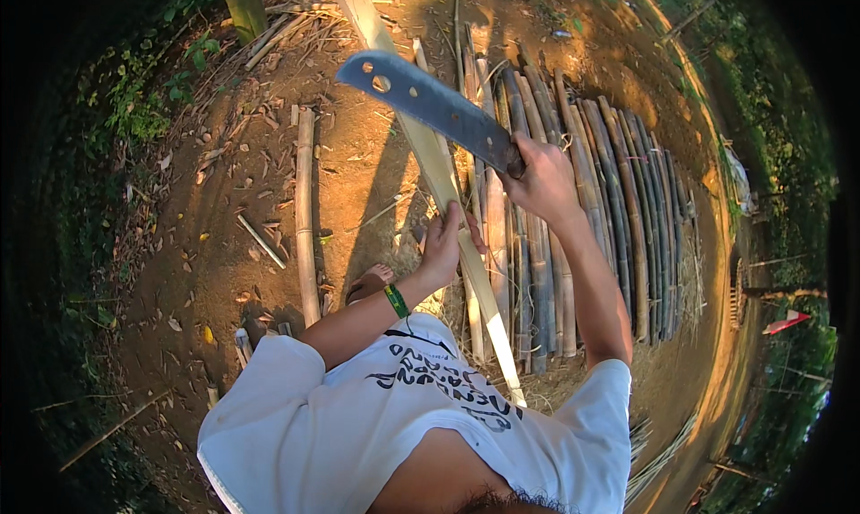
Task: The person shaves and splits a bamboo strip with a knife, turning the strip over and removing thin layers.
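Note:
My left hand point(443, 242) is wrapped round a long, pale split bamboo strip point(428, 155), which runs from near my waist up and away to the top left. In my right hand point(542, 178) is a machete point(430, 106), gripped by its handle. Its wide dark blade has several round holes and points to the left. The blade passes across the strip in the view, above my left hand. Whether blade and strip touch, I cannot tell.
Many bamboo poles point(618, 218) lie side by side to the right. A single bamboo pole point(305, 218) lies on the ground at left, with a short stick point(262, 241) beside it. Leaves and chips litter the brown soil. A tree trunk point(243, 8) stands at the far left.

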The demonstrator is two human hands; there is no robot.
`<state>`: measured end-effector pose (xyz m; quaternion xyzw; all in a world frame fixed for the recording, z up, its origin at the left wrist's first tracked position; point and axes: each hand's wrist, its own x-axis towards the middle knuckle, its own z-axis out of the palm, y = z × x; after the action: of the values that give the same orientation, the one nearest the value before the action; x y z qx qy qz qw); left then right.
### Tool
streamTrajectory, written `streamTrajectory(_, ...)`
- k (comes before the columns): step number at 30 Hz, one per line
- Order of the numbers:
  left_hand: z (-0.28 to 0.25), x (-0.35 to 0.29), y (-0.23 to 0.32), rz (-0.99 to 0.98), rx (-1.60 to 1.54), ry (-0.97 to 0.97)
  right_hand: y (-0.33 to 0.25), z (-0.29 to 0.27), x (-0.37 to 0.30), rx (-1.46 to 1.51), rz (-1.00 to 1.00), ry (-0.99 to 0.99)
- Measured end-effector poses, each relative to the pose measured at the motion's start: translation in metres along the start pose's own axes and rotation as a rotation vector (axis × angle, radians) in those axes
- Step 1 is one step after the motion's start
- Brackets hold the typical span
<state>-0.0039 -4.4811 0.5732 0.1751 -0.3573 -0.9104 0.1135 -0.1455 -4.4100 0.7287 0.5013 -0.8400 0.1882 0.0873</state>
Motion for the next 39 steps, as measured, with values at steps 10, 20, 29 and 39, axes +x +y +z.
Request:
streamTrajectory(10, -0.009, -0.034, -0.009, 0.163, -0.251, 0.134, 0.005, 0.022, 0.055, -0.386, -0.619, -0.2)
streamTrajectory(20, -0.039, -0.032, -0.018, 0.102, -0.247, 0.099, -0.014, 0.039, 0.138, -0.367, -1.001, -0.191)
streamTrajectory(29, -0.034, -0.06, -0.046, 0.094, -0.125, -0.005, 0.089, -0.066, 0.337, -0.518, 0.091, 0.231)
streamTrajectory(39, -0.055, -0.018, -0.027, 0.04, -0.264, 0.172, -0.02, 0.028, 0.074, -0.291, -0.465, -0.306)
